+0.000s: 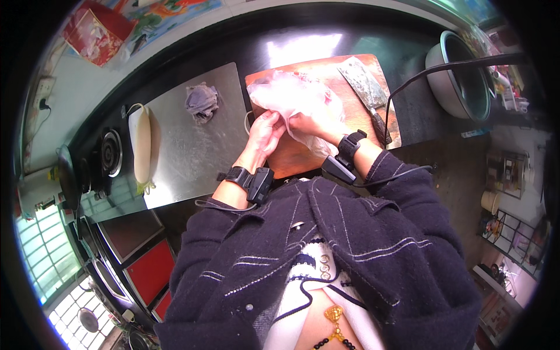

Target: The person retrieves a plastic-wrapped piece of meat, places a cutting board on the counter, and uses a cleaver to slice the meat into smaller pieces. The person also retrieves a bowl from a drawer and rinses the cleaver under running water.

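A thin white plastic bag, washed out by glare, lies over the wooden cutting board. What is inside it cannot be made out. The fingers of my left hand pinch the bag's near edge. Close beside it my right hand grips the same bag, its fingers partly hidden by the plastic. To the right of the bag a cleaver with a dark handle rests on the board, its blade pointing away from me.
Left of the board, a metal surface carries a crumpled grey cloth and a long white radish. A gas burner is further left. A large basin stands at the right, with a black cable crossing before it.
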Action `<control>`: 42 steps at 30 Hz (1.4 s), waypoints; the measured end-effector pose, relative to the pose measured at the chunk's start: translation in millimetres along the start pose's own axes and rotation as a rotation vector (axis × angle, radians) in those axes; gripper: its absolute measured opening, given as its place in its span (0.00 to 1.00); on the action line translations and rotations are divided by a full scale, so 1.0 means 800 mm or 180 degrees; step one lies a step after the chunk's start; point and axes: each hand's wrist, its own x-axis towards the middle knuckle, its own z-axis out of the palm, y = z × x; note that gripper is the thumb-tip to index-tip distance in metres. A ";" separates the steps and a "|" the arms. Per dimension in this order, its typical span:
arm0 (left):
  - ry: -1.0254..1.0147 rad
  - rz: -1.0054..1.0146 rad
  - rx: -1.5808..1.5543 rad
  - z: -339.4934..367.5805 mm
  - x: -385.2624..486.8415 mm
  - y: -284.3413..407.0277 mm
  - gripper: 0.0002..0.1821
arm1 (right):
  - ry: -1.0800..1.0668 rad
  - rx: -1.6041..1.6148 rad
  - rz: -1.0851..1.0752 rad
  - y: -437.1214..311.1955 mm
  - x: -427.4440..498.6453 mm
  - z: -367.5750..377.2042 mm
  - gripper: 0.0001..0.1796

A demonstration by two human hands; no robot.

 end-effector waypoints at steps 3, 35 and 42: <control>-0.0219 0.0068 -0.0031 0.014 -0.009 0.004 0.14 | -0.0092 -0.0203 0.0255 -0.003 0.009 0.000 0.13; 0.0991 0.1129 -0.0018 -0.077 0.051 0.124 0.06 | -0.0257 0.5987 0.1807 -0.016 -0.014 -0.064 0.17; 0.1040 0.1437 -0.0149 -0.137 0.025 0.150 0.05 | 0.0076 0.5975 0.1598 0.035 -0.048 -0.051 0.25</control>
